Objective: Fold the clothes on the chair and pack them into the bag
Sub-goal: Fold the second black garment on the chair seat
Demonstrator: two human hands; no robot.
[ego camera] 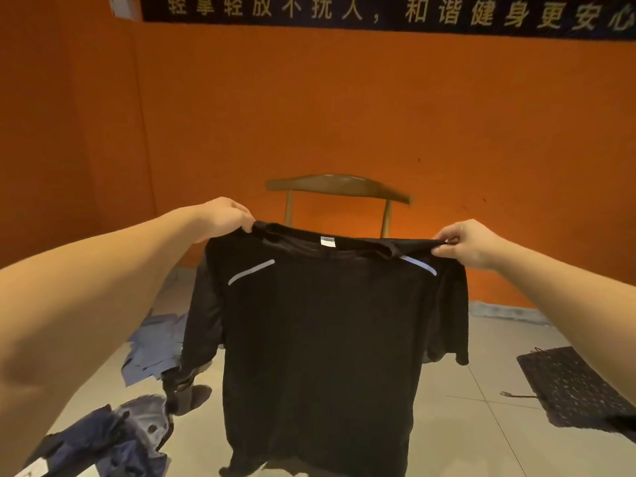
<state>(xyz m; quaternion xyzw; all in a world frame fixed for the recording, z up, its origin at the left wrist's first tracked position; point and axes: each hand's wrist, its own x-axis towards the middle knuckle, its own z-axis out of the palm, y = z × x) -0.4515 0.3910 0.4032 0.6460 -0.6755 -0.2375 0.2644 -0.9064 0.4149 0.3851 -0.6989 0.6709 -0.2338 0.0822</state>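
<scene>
Orange wall (344, 98) is filling the far side of the room, and a dark banner (378, 12) along its top is reading "轻拿轻放不扰人,和谐健身更安心". You are holding the black T-shirt (320, 339) up in the air in front of the wooden chair (337, 187). Your left hand (223, 215) is pinching one shoulder and your right hand (471, 242) is pinching the other, so the body is hanging flat. You seem to be at the start of folding this shirt. Next you are probably needing a flat place to lay it, then to turn the sleeves in. A white neck label (327, 243) is showing, too small to read. What looks like the bag (578, 387) is lying on the floor (464, 425) at the near right. Blue garments (155, 346) are waiting low at the left.
</scene>
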